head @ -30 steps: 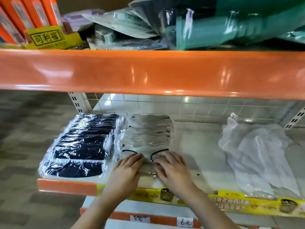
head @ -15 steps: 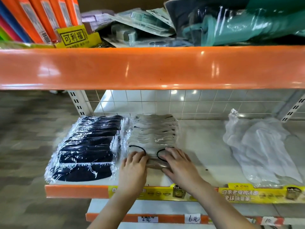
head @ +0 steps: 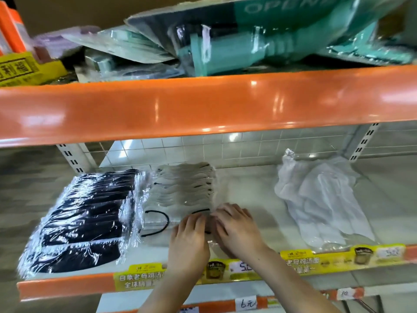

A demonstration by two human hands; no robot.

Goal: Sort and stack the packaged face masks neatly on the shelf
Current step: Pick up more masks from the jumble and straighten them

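On the white shelf [head: 248,190] lies a row of black masks in clear wrappers [head: 90,213] at the left. Beside it runs a row of pale grey masks with black ear loops [head: 182,188]. The front packet of that row [head: 158,220] lies flat near the shelf edge. My left hand [head: 189,240] and my right hand [head: 237,229] rest side by side on its right part, fingers fairly straight and pressing down on the clear wrapper. The packet's right end is hidden under my hands.
A crumpled white plastic bag [head: 320,199] lies at the right of the shelf. An orange shelf beam [head: 203,105] hangs overhead, with teal and grey packets [head: 248,41] piled above. Yellow price strips [head: 316,260] line the front edge.
Both hands have shifted right along the front grey packet, uncovering its left ear loop. The camera view has tilted and moved closer.
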